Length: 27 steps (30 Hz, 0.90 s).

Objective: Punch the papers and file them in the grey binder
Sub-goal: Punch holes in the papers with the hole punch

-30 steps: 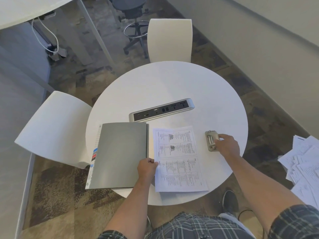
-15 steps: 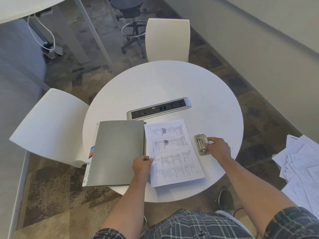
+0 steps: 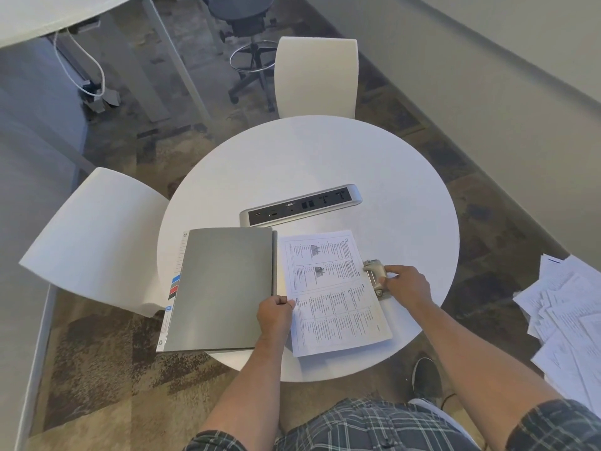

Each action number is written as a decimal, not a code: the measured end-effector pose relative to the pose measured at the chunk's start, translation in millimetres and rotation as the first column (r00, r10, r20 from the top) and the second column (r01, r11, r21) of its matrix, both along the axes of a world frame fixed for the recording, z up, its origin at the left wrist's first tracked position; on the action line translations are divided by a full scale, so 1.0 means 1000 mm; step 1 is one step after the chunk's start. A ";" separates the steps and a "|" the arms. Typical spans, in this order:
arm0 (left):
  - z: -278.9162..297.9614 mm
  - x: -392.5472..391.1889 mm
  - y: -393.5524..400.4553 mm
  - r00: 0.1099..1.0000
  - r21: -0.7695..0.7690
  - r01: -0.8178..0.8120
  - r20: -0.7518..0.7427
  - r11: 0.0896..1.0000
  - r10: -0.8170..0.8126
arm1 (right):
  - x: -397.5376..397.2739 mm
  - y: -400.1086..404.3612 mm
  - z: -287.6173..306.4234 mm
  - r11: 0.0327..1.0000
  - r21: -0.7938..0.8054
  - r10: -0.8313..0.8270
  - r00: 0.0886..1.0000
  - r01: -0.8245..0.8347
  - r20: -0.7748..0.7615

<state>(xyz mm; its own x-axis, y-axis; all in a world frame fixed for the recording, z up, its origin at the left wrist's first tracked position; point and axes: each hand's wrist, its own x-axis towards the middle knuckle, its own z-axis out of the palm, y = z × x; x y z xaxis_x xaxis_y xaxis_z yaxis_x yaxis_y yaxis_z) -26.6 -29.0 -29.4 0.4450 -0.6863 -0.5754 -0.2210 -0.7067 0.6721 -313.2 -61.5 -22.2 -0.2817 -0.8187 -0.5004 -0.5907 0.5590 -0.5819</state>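
A closed grey binder (image 3: 224, 288) lies on the left front of the round white table (image 3: 325, 164), with coloured tabs along its left edge. To its right lies a sheaf of printed papers (image 3: 335, 294). My left hand (image 3: 274, 315) pinches the papers' left edge beside the binder. A metal hole punch (image 3: 374, 276) sits against the papers' right edge. My right hand (image 3: 406, 284) grips the punch from the right.
A power and data socket strip (image 3: 300, 206) is set in the table behind the binder. White chairs stand at the left (image 3: 94, 242) and far side (image 3: 315, 76). Several loose sheets (image 3: 566, 314) lie on the floor at the right. My shoe (image 3: 426, 377) shows under the table.
My right hand has slid the hole punch left until it meets the papers' right edge. My left hand has kept its pinch on the papers' left edge.
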 end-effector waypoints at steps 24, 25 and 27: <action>-0.001 0.006 0.007 0.997 -0.001 -0.020 0.076 1.000 0.020 | -0.001 0.002 -0.003 1.000 -0.028 0.009 1.000 -0.009 0.005; -0.001 0.006 0.007 0.997 -0.002 -0.027 0.072 1.000 0.028 | -0.001 0.002 -0.003 1.000 -0.029 0.008 1.000 -0.008 0.007; -0.002 0.007 0.007 0.997 -0.004 -0.031 0.067 1.000 0.031 | -0.001 0.002 -0.003 0.999 -0.031 0.009 1.000 -0.008 0.008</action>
<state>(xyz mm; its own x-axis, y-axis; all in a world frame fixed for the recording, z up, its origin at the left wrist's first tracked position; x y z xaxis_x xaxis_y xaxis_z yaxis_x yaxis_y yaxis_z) -19.8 -21.8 -31.0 0.5036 -0.6730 -0.5417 -0.2434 -0.7122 0.6585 -314.1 -59.5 -25.6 -0.2707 -0.8359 -0.4774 -0.5904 0.5359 -0.6036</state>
